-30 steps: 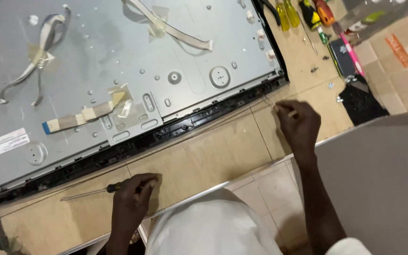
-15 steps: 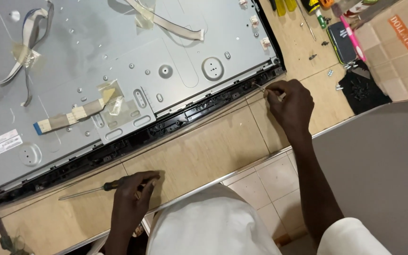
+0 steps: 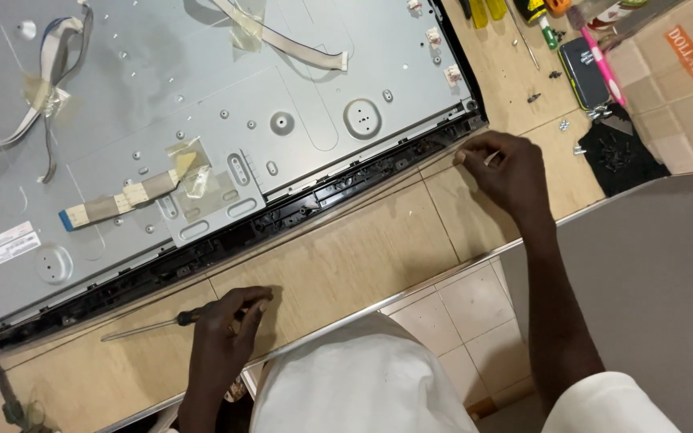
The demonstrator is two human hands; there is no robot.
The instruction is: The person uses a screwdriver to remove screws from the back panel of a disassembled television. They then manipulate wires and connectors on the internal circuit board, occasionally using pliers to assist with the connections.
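Note:
A large grey metal display back panel (image 3: 202, 120) lies flat on the wooden table (image 3: 346, 265), its black lower edge strip (image 3: 282, 216) facing me. My left hand (image 3: 226, 321) rests on the table and grips the dark handle of a thin screwdriver (image 3: 142, 327), whose shaft points left. My right hand (image 3: 503, 168) is just off the panel's lower right corner, fingertips pinched on a small pale piece (image 3: 491, 157) too small to identify.
Flat ribbon cables (image 3: 114, 204) are taped to the panel. At the far right of the table lie yellow-handled tools (image 3: 487, 10), a dark case with a pink tool (image 3: 583, 68), loose screws (image 3: 563, 124) and a black cloth (image 3: 615, 156). A grey board (image 3: 651, 265) stands at right, over tiled floor (image 3: 459, 305).
My right hand moved up toward the panel's lower right corner and its fingers pinched together. My left hand stayed on the screwdriver.

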